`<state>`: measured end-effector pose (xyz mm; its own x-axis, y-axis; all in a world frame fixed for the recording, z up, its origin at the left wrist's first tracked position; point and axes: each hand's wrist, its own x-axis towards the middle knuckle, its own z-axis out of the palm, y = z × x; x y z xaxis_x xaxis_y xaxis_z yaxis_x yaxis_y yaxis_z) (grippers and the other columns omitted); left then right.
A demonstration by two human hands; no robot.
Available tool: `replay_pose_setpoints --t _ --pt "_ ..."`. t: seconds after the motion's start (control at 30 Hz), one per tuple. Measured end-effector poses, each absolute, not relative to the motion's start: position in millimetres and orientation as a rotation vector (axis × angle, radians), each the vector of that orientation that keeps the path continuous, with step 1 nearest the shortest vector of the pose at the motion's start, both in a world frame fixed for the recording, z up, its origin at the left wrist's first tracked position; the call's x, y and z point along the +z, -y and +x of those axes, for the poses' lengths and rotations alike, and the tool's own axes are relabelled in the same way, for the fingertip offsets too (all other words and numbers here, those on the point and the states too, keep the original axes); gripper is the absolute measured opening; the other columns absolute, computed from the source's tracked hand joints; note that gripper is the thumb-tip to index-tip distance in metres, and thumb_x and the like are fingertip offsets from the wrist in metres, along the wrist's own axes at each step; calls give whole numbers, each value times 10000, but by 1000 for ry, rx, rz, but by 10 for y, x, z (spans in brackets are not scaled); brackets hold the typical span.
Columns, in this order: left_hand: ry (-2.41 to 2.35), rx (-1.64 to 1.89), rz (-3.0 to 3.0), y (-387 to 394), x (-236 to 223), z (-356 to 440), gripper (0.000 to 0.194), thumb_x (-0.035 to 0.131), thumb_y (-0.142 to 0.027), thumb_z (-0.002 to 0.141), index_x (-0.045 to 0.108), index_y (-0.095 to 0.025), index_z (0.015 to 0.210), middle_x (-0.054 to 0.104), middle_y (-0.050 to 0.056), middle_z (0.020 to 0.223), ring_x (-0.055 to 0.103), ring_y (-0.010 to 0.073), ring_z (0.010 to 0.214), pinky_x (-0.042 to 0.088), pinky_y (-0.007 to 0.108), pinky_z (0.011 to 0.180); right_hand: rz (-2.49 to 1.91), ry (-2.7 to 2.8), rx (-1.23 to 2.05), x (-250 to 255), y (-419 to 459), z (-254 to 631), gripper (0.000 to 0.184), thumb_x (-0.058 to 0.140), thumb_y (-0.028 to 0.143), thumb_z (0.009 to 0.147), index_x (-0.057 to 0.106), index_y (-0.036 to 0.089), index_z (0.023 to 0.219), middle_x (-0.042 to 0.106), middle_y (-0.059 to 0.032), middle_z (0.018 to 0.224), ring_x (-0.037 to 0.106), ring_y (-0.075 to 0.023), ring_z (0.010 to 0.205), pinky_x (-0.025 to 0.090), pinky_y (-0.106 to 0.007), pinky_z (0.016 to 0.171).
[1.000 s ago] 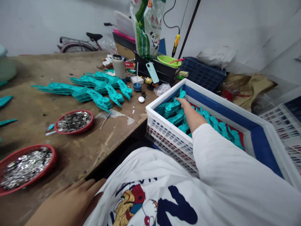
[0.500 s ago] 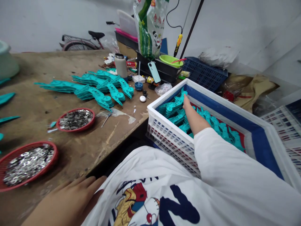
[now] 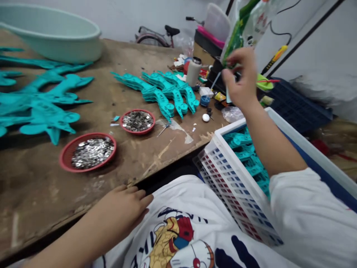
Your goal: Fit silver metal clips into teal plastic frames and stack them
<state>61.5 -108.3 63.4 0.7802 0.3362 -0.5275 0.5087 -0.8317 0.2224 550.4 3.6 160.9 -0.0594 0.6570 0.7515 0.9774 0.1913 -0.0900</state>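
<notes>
My right hand (image 3: 242, 80) is raised above the near corner of a white plastic crate (image 3: 232, 186). Its fingers are curved and apart, with nothing visible between them. Teal plastic pieces (image 3: 244, 149) fill the part of the crate that shows beside my forearm. My left hand (image 3: 126, 203) rests by the table's front edge, against my white shirt, its fingers stretched out and holding nothing. Several stacks of teal jointed plastic pieces (image 3: 156, 91) lie on the table, fanned side by side. Two red baskets, a near one (image 3: 63, 158) and a farther one (image 3: 122, 124), hold small shiny metal parts.
At the back left stands a large pale green tub (image 3: 69, 44), with a heap of teal pieces (image 3: 41, 98) before it. Toward the back right are a bottle (image 3: 193, 72), a small blue cup (image 3: 204, 100) and a white round object (image 3: 205, 117). A dark blue crate (image 3: 301, 106) lies beyond.
My right hand has come up out of the white crate, leaving the teal pieces there. The view has swung left, showing more of the tub and heap. My left hand stays by the table edge.
</notes>
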Motion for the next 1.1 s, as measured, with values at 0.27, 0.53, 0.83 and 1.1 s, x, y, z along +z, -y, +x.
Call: replay_pose_setpoints --t 0.27,0.53,0.83,1.1 --pt "-687 -699 2500 983 718 600 317 614 -149 1130 861 -246 1302 882 121 1164 845 366 1152 652 554 1060 -1673 2775 -103 867 -2600 4006 1122 889 768 934 411 374 1870 428 -139 1882 371 -517 1712 314 -686 1416" --pt "-645 -180 2643 1044 494 311 328 728 -283 1138 827 -275 1451 873 100 1033 817 290 1011 576 409 920 -1833 3031 260 228 -3468 3881 1005 1024 490 878 602 296 1769 698 -142 1656 668 -427 1488 509 -490 1269" --pt "-547 -110 2628 979 485 295 312 684 -347 1169 815 -274 1442 864 68 981 820 272 950 561 401 831 -1853 3058 186 49 -3463 3838 876 1052 398 822 753 227 1627 840 -125 1418 768 -400 1300 585 -416 1087" --pt "-654 -507 2483 717 755 440 238 681 -255 1137 834 -225 1317 885 99 1161 847 338 1134 638 498 1022 -1819 2750 147 553 -3300 3725 731 971 339 850 794 189 1543 848 -123 1396 782 -374 1323 600 -401 1124"
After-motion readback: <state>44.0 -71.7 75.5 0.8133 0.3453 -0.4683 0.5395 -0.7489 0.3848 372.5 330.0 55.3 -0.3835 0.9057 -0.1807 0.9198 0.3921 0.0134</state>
